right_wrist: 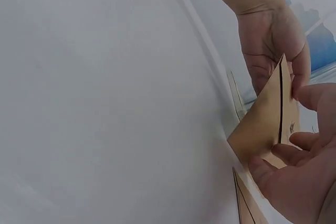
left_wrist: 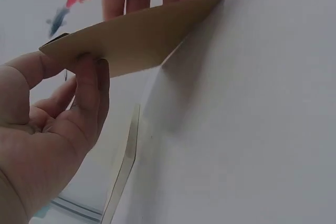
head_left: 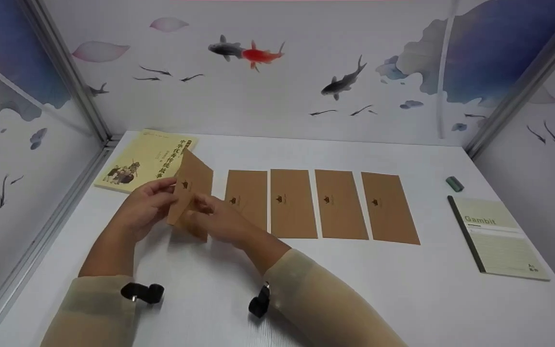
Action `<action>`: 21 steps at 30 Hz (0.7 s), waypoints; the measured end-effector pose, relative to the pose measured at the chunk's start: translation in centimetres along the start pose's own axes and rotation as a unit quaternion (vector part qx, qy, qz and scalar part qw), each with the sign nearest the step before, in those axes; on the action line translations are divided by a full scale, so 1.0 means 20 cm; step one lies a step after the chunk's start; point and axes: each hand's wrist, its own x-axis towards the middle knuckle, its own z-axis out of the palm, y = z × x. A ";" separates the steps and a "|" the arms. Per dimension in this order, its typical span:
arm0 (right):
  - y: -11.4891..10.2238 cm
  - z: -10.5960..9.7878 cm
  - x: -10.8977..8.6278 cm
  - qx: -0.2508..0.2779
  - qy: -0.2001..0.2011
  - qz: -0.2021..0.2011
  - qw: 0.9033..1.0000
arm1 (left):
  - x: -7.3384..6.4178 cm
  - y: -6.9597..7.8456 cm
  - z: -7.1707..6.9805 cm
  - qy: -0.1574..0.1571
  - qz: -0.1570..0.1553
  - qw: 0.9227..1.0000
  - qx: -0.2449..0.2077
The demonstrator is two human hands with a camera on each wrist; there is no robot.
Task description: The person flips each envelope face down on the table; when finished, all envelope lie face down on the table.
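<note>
A brown kraft-paper booklet (head_left: 191, 193) with a small crown print stands tilted above the table, its two leaves spread at an angle. My left hand (head_left: 150, 207) pinches its left edge between thumb and fingers, as the left wrist view shows. The right hand (head_left: 224, 219) holds the booklet's near right side; in the right wrist view its curled fingers (right_wrist: 286, 153) touch the leaves. Part of the right hand's grip is hidden behind the card. Just right of the hands lies a row of several matching brown booklets (head_left: 293, 202), flat with crowns showing.
A yellow book (head_left: 138, 159) with Chinese lettering lies at the back left, partly behind the held booklet. At the right are a pale green "Gambit" notebook (head_left: 504, 241) and a small dark green block (head_left: 455, 183). Fish-printed wall panels (head_left: 297, 106) enclose the white table (head_left: 200, 308).
</note>
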 end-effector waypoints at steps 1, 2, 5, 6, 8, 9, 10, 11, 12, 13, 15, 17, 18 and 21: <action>0.00 0.00 0.00 0.014 0.000 0.001 1.000 | -0.01 0.01 0.01 0.002 0.000 1.000 0.000; -0.01 -0.01 0.01 0.027 -0.001 0.005 1.000 | -0.01 0.01 0.03 0.003 -0.001 1.000 -0.001; -0.03 -0.03 0.02 0.059 -0.003 0.013 0.998 | -0.02 0.02 0.07 -0.006 -0.004 1.000 0.000; -0.04 -0.04 0.02 0.063 0.000 0.015 0.998 | -0.02 0.02 0.07 -0.008 -0.004 1.000 0.001; -0.05 -0.05 0.03 0.080 -0.003 0.011 0.997 | -0.02 0.02 0.08 -0.019 0.000 1.000 0.005; -0.06 -0.06 0.04 0.087 -0.005 0.004 0.996 | -0.02 0.01 0.09 -0.025 0.002 1.000 0.008; -0.06 -0.06 0.04 0.092 -0.004 0.005 0.996 | -0.02 0.01 0.09 -0.031 0.003 0.999 0.013; -0.06 -0.06 0.04 0.100 -0.003 0.005 0.995 | -0.02 0.00 0.09 -0.037 0.003 0.999 0.015; -0.06 -0.06 0.05 0.110 -0.001 0.005 0.994 | -0.01 -0.01 0.10 -0.042 0.003 0.999 0.019; -0.06 -0.06 0.05 0.125 0.001 0.008 0.992 | -0.01 -0.02 0.10 -0.047 0.001 0.999 0.022; -0.05 -0.06 0.05 0.156 0.011 0.014 0.988 | 0.00 -0.04 0.10 -0.053 -0.005 0.998 0.030; -0.05 -0.06 0.04 0.190 0.020 0.016 0.981 | 0.00 -0.06 0.11 -0.054 -0.013 0.997 0.045; -0.05 -0.06 0.04 0.205 0.024 0.012 0.978 | 0.01 -0.06 0.11 -0.052 -0.017 0.997 0.052; -0.04 -0.06 0.04 0.234 0.031 -0.002 0.972 | 0.02 -0.08 0.10 -0.054 -0.016 0.996 0.073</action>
